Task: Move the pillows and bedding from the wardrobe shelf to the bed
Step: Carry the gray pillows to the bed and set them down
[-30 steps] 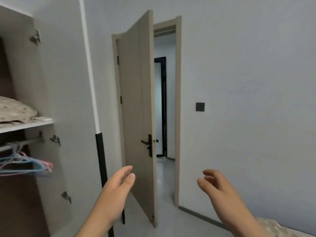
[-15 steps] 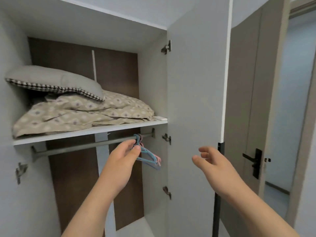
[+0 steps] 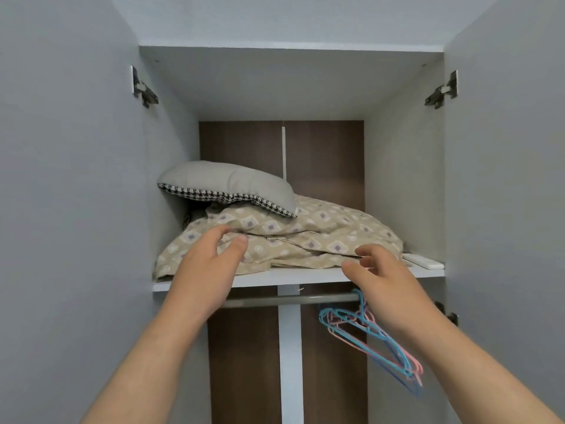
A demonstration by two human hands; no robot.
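Grey wardrobe doors stand open along the left and right edges of the frame, nearest the camera. A second ago the view faced the room door, with the shelf only a sliver at the far left. Half a second ago it had swung partway round. Now it looks squarely into the cupboard, and both hands have risen from rail height to the shelf. Judged from this, the turn towards the wardrobe is finished and the first pick-up is about to start; nothing has left the shelf yet, and the bed is out of view.

Both forearms rise from the bottom corners towards the centre. The left hand is at centre left, palm forward, fingers loosely spread and holding nothing. Its fingertips overlap the front left of the bedding, though whether they touch it cannot be told. The right hand is at centre right, level with the shelf, fingers loosely curled around nothing.

Just behind the right wrist, blue and pink hangers dangle from the rail under the shelf. The patterned beige bedding lies crumpled across most of the shelf, with a small white object beside it at the right end. Farther back, a grey pillow with a houndstooth edge rests on the bedding's left rear, before the brown back panel.
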